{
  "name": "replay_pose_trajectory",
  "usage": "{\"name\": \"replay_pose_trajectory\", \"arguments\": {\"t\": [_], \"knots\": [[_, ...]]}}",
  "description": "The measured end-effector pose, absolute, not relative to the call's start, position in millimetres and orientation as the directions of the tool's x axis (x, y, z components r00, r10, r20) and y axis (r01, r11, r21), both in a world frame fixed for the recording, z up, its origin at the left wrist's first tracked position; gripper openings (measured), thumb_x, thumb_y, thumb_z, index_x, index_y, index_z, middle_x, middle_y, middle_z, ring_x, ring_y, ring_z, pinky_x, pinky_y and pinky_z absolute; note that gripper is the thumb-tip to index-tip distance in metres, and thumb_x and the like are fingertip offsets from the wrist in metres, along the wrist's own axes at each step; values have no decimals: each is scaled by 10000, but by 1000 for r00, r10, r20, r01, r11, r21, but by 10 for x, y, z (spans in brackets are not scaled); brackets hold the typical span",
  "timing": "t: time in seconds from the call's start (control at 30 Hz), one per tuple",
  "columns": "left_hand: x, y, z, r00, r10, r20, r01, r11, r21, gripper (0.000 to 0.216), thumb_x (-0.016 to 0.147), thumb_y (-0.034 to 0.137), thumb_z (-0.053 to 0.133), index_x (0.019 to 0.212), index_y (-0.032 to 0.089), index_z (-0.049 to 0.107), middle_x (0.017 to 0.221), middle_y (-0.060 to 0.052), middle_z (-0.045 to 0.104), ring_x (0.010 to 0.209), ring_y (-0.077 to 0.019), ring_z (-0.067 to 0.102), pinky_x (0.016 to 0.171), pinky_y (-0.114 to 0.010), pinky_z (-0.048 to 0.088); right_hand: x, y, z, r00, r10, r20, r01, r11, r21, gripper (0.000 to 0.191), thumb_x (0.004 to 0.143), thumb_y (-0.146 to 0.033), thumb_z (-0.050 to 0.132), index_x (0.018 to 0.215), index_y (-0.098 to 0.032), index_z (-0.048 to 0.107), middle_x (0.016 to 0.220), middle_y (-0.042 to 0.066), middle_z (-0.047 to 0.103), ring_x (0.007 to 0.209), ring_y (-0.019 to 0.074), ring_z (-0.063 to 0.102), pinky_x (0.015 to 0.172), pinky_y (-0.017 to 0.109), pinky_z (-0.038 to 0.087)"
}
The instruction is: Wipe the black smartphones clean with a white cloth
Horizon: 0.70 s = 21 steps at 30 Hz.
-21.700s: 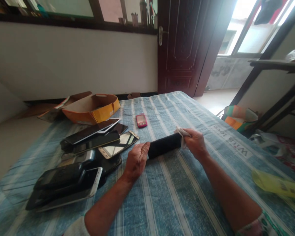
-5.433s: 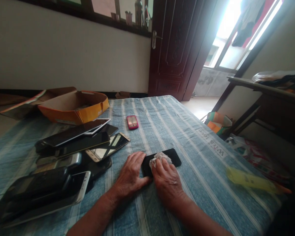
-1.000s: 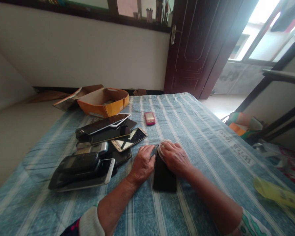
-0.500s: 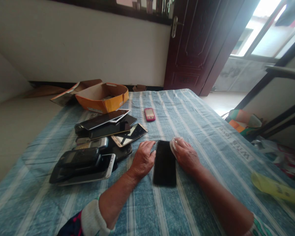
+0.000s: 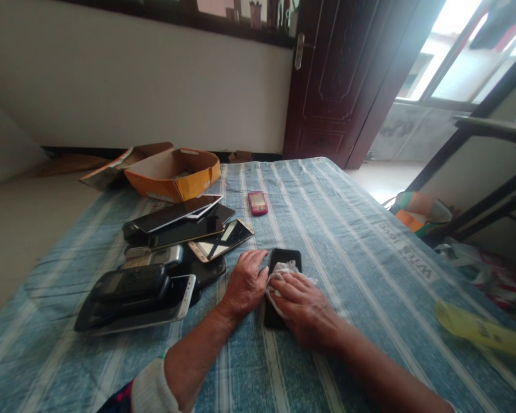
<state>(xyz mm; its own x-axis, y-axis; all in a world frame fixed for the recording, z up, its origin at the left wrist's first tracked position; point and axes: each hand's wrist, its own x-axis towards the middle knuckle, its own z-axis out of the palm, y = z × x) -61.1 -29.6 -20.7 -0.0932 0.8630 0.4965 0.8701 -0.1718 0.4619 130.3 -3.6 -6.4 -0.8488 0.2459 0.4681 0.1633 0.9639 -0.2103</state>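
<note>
A black smartphone [image 5: 285, 256] lies flat on the striped bed cover, its screen partly covered. My left hand [image 5: 246, 281] is at its left edge, thumb and fingertips against the side, steadying it. A crumpled white tissue [image 5: 279, 275] is pressed on the screen under my right hand [image 5: 303, 304], whose fingers are bunched over it. The phone's lower right part is hidden by that hand. Close to my left hand lies a gold-framed smartphone [image 5: 236, 236] with a reflective screen, at the edge of a pile of phones.
Several older phones, among them a black phone [image 5: 129, 282] on a white-edged smartphone [image 5: 184, 298], are heaped on the left. Behind them stands an open orange cardboard box [image 5: 198, 182]. A small pink phone [image 5: 258, 203] lies farther back. A yellow wrapper [image 5: 481, 330] lies at right.
My right hand has moved left with the tissue, from the phone's right edge onto the middle of its screen. My left hand keeps its place at the phone's left edge. The view has shifted slightly.
</note>
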Motion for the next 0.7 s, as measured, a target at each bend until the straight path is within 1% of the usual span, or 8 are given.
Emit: {"name": "replay_pose_trajectory", "arguments": {"t": [0.1,0.27,0.37,0.5,0.57,0.7], "knots": [[-609,-297,-204,-96,863,496,869,-170,464,330,801,114,506,1108,142,623,1074,-124,688,1052,-260,619,932,-430,532,1247,-7,-29,-871,271,411,188,955,-230,351,898,-147,512,1242,-161,579,1297,113,600,1294,241,465,1106,449,374],[-615,-296,-200,-92,859,504,857,-189,479,325,795,113,507,1089,171,633,1063,-104,692,1034,-250,625,917,-427,538,1171,242,-64,-832,373,410,280,921,-270,345,910,-141,510,1238,-195,598,1313,80,594,1298,221,458,1113,424,363],[-621,-295,-201,-92,859,504,854,-193,483,326,789,117,516,1088,174,633,1056,-99,694,1022,-247,628,915,-423,539,1147,418,-122,-776,474,415,353,873,-337,333,938,-159,472,1233,-218,612,1316,67,597,1286,211,475,1112,422,367],[-621,-298,-196,-89,863,497,854,-190,484,314,798,125,513,1089,142,630,1047,-117,695,1025,-253,626,919,-420,535,1186,565,-215,-682,605,410,427,785,-448,320,968,-217,441,1229,-243,625,1300,55,606,1270,206,499,1094,398,397],[-619,-300,-193,-88,863,497,854,-191,484,314,798,123,511,1087,143,630,1047,-116,695,1022,-253,626,917,-422,535,1221,580,-244,-661,626,413,446,771,-455,328,967,-216,439,1241,-241,618,1296,58,605,1277,212,495,1096,398,399],[-619,-297,-199,-91,858,506,857,-191,479,324,781,112,520,1079,169,634,1045,-98,697,1008,-245,627,909,-419,536,1272,520,-246,-644,625,442,471,779,-415,342,954,-181,432,1236,-238,616,1280,69,612,1272,218,501,1080,402,429]]}}
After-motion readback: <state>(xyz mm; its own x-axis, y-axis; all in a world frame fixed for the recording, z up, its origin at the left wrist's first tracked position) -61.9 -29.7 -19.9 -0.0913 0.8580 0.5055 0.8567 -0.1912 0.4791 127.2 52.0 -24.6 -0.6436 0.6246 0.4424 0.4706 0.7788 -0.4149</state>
